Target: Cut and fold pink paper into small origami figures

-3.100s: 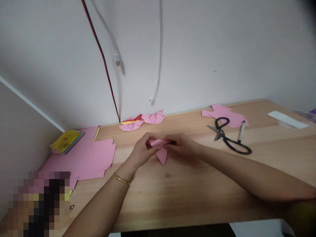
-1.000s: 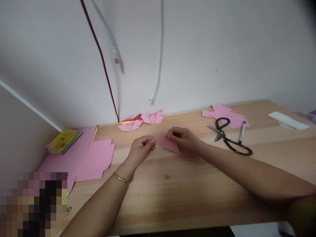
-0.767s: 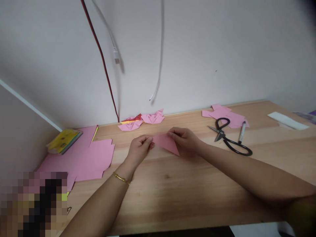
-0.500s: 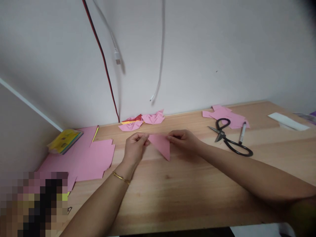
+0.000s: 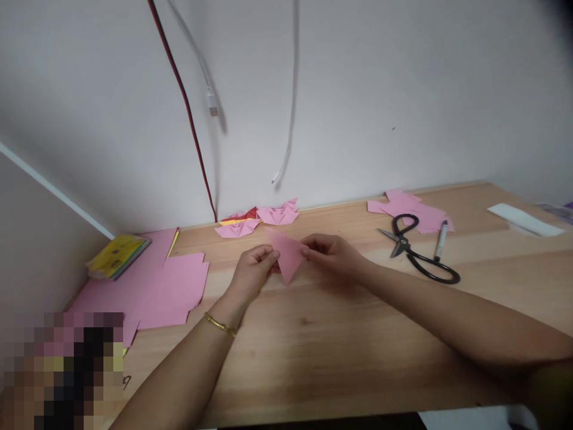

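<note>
A pink paper triangle [image 5: 290,258] is held up above the wooden table, one corner pointing down and slightly blurred. My left hand [image 5: 257,269], with a gold bangle at the wrist, pinches its left edge between thumb and fingers. On the other side, my right hand [image 5: 329,254] is closed on the paper's right corner. Just behind the hands, folded pink paper pieces [image 5: 278,214] lie against the wall, one beside a red and yellow folded piece [image 5: 244,217].
Black-handled scissors [image 5: 403,245] lie open at right, beside a marker [image 5: 441,240] and pink paper scraps [image 5: 416,212]. A white strip [image 5: 523,219] is farther right. Large pink sheets [image 5: 165,292] and a yellow packet [image 5: 117,255] cover the left side. Cables [image 5: 292,107] hang along the wall.
The paper triangle has turned, its lower tip swinging left. My left hand has shifted from its upper left corner to lower on the left edge; my right hand has hardly moved.
</note>
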{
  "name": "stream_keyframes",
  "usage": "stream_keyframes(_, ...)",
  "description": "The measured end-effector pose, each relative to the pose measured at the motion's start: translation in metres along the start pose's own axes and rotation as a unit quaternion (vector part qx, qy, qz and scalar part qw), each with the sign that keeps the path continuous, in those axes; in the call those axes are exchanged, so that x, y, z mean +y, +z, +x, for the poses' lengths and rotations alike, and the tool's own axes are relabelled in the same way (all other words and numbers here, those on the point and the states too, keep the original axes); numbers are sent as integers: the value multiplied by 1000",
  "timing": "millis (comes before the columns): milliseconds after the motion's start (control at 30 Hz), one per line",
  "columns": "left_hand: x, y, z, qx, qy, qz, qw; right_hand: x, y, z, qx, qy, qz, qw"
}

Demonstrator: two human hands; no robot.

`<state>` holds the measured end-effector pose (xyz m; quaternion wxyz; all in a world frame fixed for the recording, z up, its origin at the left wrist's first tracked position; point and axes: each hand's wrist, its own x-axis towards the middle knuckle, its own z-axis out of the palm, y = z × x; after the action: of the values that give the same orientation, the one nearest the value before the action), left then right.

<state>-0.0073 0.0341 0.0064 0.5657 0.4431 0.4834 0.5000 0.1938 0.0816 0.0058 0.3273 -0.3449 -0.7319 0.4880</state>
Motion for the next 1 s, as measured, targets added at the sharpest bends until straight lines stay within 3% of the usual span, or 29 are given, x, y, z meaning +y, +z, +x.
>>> stream_keyframes(133,2,0,-1,-5,0,50,999,0,1,-2,-9,5,2,1000)
stream_keyframes(333,-1,1,-3,-80,-74,-14,994,1,3,-2,27,-36,-7,999)
stream_keyframes(500,-1,0,-3,-72,-116,-75,988,0,4,-3,16,-130,-34,991)
stream_keyframes(667,4,-2,-3,-102,-134,-114,979,1,2,-5,-20,-245,-103,964)
stream_keyframes(1000,8,-4,-4,-126,-150,-112,974,10,2,-5,-10,-294,-176,939)
